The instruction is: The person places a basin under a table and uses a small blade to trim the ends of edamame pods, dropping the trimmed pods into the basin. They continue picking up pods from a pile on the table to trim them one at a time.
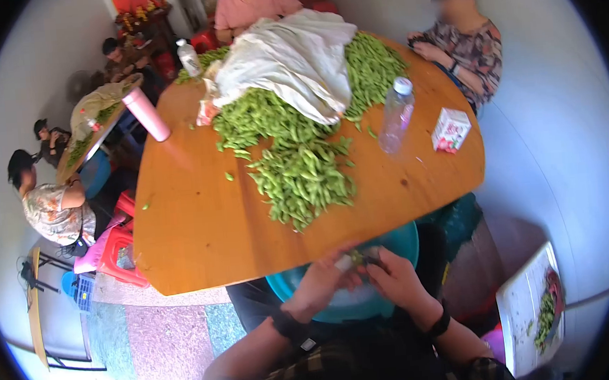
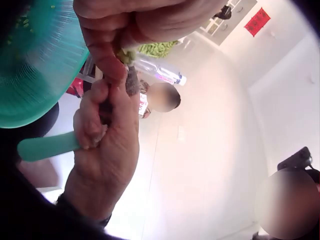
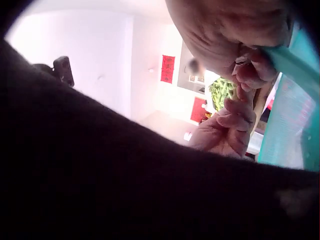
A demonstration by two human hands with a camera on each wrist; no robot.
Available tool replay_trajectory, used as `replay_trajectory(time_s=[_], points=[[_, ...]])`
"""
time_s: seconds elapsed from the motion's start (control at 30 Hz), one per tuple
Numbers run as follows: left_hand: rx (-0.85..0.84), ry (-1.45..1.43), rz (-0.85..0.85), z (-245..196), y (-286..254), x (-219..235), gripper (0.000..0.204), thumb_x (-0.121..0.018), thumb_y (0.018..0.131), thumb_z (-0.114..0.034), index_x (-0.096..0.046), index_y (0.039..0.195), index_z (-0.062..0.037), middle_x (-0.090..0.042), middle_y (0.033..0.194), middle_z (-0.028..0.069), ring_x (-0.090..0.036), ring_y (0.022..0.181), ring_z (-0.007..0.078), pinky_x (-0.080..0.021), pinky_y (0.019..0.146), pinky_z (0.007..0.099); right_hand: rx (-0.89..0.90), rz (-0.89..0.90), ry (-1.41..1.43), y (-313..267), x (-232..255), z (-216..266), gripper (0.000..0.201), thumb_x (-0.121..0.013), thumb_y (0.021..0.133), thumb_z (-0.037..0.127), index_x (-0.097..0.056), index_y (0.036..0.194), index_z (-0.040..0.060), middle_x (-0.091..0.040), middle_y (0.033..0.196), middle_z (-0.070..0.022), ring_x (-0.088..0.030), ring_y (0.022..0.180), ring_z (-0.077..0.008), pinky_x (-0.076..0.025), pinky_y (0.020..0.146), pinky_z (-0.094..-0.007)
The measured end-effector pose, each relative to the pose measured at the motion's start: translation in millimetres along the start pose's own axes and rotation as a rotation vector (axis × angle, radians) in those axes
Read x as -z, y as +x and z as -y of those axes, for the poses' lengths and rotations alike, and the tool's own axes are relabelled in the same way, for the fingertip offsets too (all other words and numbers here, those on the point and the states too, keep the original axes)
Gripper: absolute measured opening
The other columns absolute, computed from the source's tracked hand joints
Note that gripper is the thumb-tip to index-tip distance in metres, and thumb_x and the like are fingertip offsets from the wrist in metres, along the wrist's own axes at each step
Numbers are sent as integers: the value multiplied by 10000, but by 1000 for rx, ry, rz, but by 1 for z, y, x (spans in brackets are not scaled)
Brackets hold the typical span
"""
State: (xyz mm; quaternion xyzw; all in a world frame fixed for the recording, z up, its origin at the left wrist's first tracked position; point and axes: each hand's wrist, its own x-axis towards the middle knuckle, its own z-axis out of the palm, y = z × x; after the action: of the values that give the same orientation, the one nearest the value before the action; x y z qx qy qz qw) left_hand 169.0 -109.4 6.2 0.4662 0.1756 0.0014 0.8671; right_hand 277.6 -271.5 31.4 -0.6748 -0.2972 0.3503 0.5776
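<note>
Over the teal basin, my left hand pinches a small green bean pod between thumb and fingers. My right hand meets it from the other side, its fingertips close at the pod. Curled in the right palm is a teal-handled tool, whose handle sticks out behind the little finger. A dark grey piece shows past the right thumb, close to the pod in the left wrist view. My left hand fills the top of that view.
On the wooden table lies a heap of green pods partly under a white cloth. A clear bottle, a small carton and a pink flask stand around it. Several people sit nearby. A white tray lies right.
</note>
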Motion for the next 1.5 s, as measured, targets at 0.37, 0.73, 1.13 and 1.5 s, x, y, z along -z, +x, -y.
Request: replay_trajectory(time_s=[0.37,0.73,1.13,1.5], points=[[-118,413,-134,7,2,-14,151,-506,1038,-146,-533,1113,-18,-589,871,18,-542,719,68,-444,623,219,250,-50,-185,-3,-7,10,145,-559,941,18,-586,1077,-23,-609,804,-165,-582,706,-189,-472,658,-328],[-154,347,-222,17,4,-5,147,-447,1029,-108,-567,1089,-49,-572,860,-12,-497,702,40,-385,578,189,221,-46,-214,2,-7,-1,222,-586,935,53,-609,1148,-5,-594,802,-113,-524,708,-106,-457,634,-286],[-324,1281,-127,-47,-15,-19,178,-593,862,-62,-695,1007,-54,-682,1085,111,-630,990,318,-498,888,363,91,-360,-609,-41,83,-25,277,-552,925,39,-613,1193,-2,-645,890,-224,-655,779,-369,-500,680,-384],[-728,1718,-625,-111,75,35,329,-601,810,12,-610,1139,2,-623,1076,188,-598,980,382,-496,892,452,69,-316,-454,-23,67,-21,173,-551,920,34,-593,1074,-30,-573,786,-215,-581,712,-400,-447,632,-401]])
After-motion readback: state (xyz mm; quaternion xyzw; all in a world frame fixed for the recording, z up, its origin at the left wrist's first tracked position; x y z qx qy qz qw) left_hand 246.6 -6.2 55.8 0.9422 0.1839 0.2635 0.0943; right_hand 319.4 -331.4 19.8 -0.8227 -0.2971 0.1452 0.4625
